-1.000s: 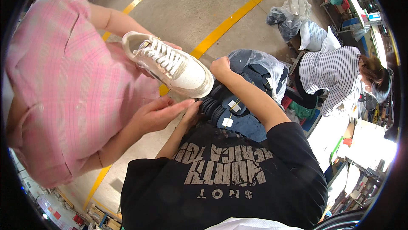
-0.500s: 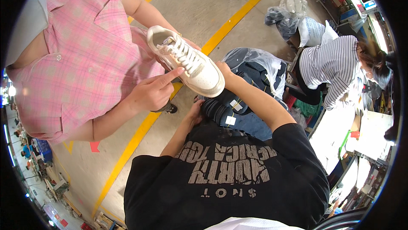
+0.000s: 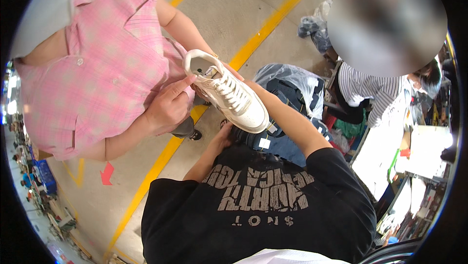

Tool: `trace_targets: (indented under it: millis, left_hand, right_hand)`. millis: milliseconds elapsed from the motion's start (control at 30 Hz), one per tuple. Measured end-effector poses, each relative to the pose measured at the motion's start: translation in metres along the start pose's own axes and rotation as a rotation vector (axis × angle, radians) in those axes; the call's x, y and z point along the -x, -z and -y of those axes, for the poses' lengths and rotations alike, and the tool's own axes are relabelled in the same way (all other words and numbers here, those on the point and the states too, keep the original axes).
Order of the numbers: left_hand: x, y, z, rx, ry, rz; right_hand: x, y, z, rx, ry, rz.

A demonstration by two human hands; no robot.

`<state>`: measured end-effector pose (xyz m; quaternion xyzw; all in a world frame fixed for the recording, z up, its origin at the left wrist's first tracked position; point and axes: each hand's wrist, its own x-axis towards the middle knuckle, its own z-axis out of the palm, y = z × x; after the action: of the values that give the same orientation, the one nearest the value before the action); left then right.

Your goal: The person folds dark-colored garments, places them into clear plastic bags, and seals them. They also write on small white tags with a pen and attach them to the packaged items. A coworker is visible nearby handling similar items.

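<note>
A white lace-up sneaker hangs in front of me, held by a person in a pink plaid shirt. One of that person's hands is behind the shoe; the other points a finger at its collar. My right forearm reaches up to the sneaker's far side, where my right hand is mostly covered by it. Low on the left, my left hand lies against a stack of dark blue pieces with white labels, its fingers partly hidden. More dark pieces sit in a clear plastic bag.
At the right, a person in a striped top sits by a white-topped workbench. Grey plastic-wrapped bundles lie farther back. Yellow lines and a red arrow mark the floor.
The sneaker has shifted right and down, its toe now over the dark pieces. The other person's pointing finger has moved from the laces to the collar. My right hand is now more hidden.
</note>
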<state>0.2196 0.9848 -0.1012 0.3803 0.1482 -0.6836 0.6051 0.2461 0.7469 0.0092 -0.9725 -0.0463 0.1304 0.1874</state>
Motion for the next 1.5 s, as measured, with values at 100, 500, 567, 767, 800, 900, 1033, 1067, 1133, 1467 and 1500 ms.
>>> trace_targets:
  millis: [100, 500, 567, 767, 800, 900, 1033, 1067, 1133, 1467, 1500]
  left_hand:
    - [0.002, 0.003, -0.001, -0.019, -0.014, -0.059]
    - [0.020, -0.019, 0.017, -0.766, -0.219, -0.900]
    - [0.013, -0.018, 0.023, -0.802, -0.247, -0.929]
    - [0.012, 0.056, 0.074, -0.605, -0.437, -0.547]
    - [0.019, 0.068, 0.084, -0.516, -0.400, -0.534]
    - [0.107, 0.101, 0.085, -0.529, -0.182, -0.788]
    - [0.347, 0.250, 0.114, -0.102, -0.081, -1.288]
    - [0.423, 0.260, 0.104, -0.296, -0.216, -1.581]
    - [0.577, 0.247, 0.070, -0.446, -0.629, -2.053]
    - [0.721, -0.053, -0.025, -0.255, -0.949, -2.329]
    - [0.702, -0.092, -0.020, -0.307, -1.103, -2.283]
  right_hand:
    - [-0.011, -0.007, 0.005, -0.028, 0.019, 0.032]
    - [0.011, -0.001, 0.042, 0.259, 0.417, -0.009]
    - [0.013, 0.008, 0.047, 0.256, 0.542, -0.064]
    - [-0.023, -0.049, -0.027, 0.068, 0.607, -0.102]
    - [-0.029, -0.051, -0.030, 0.058, 0.580, -0.064]
    - [-0.033, -0.040, -0.049, 0.076, 0.474, 0.006]
    - [-0.042, -0.050, -0.022, 0.015, 0.480, 0.088]
    - [-0.042, -0.048, -0.025, 0.016, 0.466, 0.094]
    - [-0.046, -0.052, -0.028, -0.006, 0.464, 0.098]
    - [-0.049, -0.073, -0.069, -0.029, 0.329, 0.166]
    - [-0.047, -0.066, -0.072, 0.004, 0.283, 0.232]
